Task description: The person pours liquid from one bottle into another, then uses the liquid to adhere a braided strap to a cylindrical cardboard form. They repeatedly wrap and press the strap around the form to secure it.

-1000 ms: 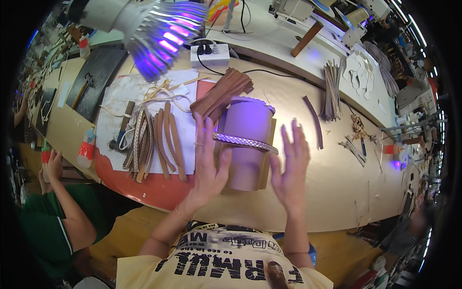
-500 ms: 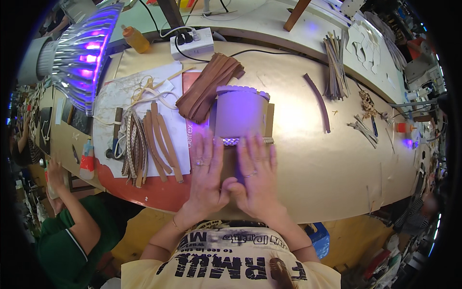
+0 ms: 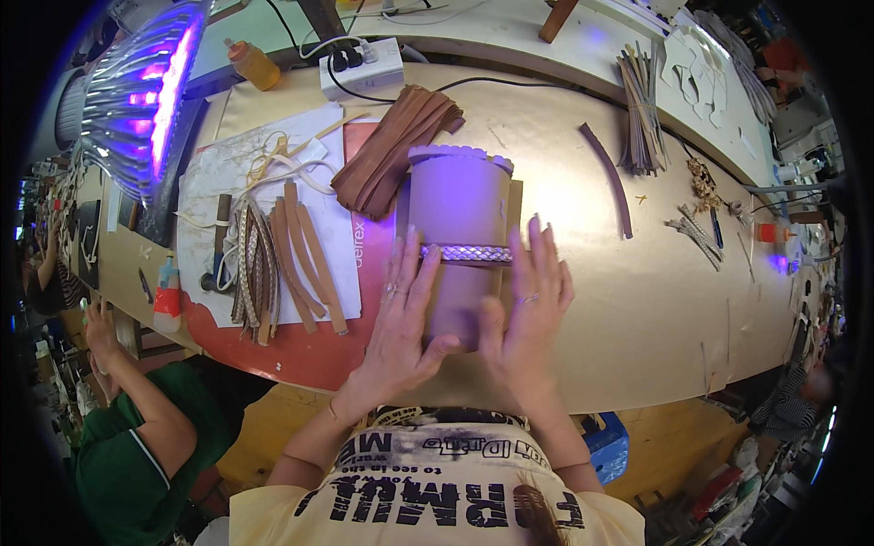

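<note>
A light tan cylinder-like form (image 3: 459,196) with a scalloped far end lies before me under purplish light. Across its middle runs a shiny braided strap (image 3: 473,254). My left hand (image 3: 401,305) lies along the form's left side, fingers stretched out, a fingertip at the strap's left end. On the other side, my right hand (image 3: 530,305) is open, fingers spread, close to the strap's right end; whether it touches cannot be made out. Neither hand grips anything. A bundle of brown leather strips (image 3: 396,150) lies just beyond the form, to its left.
Braided strips (image 3: 255,264) and flat tan strips (image 3: 309,259) lie on white paper at left, near a hammer (image 3: 221,241). A lamp (image 3: 146,96) looms at upper left, before a power strip (image 3: 378,68). One dark strip (image 3: 608,182) lies right. A co-worker (image 3: 137,428) sits left.
My hands have moved apart, the right one swinging outward to the right. More of the braided strap and the form's near part now shows between them.
</note>
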`<state>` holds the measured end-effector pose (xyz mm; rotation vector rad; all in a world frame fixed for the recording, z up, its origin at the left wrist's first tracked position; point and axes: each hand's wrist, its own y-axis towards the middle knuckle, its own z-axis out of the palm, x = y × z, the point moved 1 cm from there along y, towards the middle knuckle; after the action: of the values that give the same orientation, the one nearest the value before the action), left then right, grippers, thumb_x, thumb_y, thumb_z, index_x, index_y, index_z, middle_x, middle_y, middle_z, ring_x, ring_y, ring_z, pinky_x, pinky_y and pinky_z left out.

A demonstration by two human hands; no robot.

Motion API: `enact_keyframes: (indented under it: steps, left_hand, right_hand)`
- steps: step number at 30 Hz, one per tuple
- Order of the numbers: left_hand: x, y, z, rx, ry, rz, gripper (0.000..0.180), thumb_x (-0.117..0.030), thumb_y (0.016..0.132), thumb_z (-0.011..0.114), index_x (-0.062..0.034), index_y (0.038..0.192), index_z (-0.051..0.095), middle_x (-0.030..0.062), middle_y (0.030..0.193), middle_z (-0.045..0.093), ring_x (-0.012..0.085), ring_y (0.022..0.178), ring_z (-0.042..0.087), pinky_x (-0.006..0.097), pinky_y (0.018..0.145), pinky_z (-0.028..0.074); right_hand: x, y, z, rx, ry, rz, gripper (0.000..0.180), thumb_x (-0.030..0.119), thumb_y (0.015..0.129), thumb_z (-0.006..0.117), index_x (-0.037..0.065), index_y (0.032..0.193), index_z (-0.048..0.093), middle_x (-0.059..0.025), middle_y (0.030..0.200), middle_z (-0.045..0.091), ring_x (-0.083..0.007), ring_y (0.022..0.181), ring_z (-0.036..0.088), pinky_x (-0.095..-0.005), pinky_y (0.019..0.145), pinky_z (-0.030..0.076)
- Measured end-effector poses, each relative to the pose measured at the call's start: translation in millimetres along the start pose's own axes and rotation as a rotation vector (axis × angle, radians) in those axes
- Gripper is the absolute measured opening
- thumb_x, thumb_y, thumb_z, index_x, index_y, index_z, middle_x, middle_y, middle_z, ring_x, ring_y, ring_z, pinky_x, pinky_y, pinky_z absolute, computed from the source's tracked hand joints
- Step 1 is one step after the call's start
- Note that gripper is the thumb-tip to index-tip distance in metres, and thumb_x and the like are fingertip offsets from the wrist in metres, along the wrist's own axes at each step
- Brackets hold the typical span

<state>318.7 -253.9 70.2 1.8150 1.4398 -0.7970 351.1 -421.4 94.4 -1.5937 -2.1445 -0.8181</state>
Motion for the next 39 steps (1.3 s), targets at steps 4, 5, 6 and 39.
enact_keyframes:
  steps: [4, 5, 6, 39]
  left_hand:
    - [4.5, 3.7, -4.3, 0.001, -0.073, 0.018, 0.097, -0.072, 0.092, 0.041, 0.0002, 0.155, 0.022, 0.0304, 0.160, 0.011, 0.0457, 0.150, 0.009, 0.055, 0.119, 0.008]
    - [5.1, 4.6, -6.6, -0.008, -0.069, 0.033, 0.097, -0.072, 0.092, 0.041, 0.0002, 0.155, 0.022, 0.0303, 0.160, 0.011, 0.0458, 0.150, 0.009, 0.055, 0.119, 0.007]
    - [6.0, 5.5, -9.2, -0.024, -0.021, 0.031, 0.097, -0.072, 0.092, 0.040, -0.0001, 0.155, 0.022, 0.0301, 0.160, 0.011, 0.0459, 0.150, 0.009, 0.055, 0.119, 0.008]
    - [-7.0, 44.3, -44.3, 0.053, 0.286, 0.190, 0.030, -0.018, 0.084, 0.073, -0.0138, 0.114, 0.071, 0.0096, 0.131, 0.060, 0.0244, 0.098, 0.065, 0.040, 0.092, 0.045]
  right_hand:
    - [-20.5, 18.2, -9.3, -0.016, 0.070, 0.086, 0.041, 0.027, 0.098, 0.058, 0.007, 0.133, 0.056, -0.0125, 0.125, 0.060, -0.0318, 0.122, 0.052, -0.0495, 0.109, 0.025]
    - [-23.8, 19.9, -13.2, 0.032, 0.067, 0.086, 0.036, 0.024, 0.097, 0.060, 0.007, 0.128, 0.060, -0.0104, 0.116, 0.062, -0.0296, 0.114, 0.055, -0.0473, 0.106, 0.028]
    - [-25.1, 20.6, -15.4, 0.081, 0.065, 0.085, 0.030, 0.020, 0.096, 0.062, 0.006, 0.123, 0.064, -0.0083, 0.108, 0.065, -0.0274, 0.106, 0.059, -0.0451, 0.103, 0.032]
    - [-13.0, 30.7, -27.8, 0.286, 0.298, 0.054, 0.020, 0.009, 0.083, 0.074, 0.004, 0.100, 0.067, -0.0114, 0.109, 0.061, -0.0292, 0.103, 0.060, -0.0393, 0.090, 0.047]
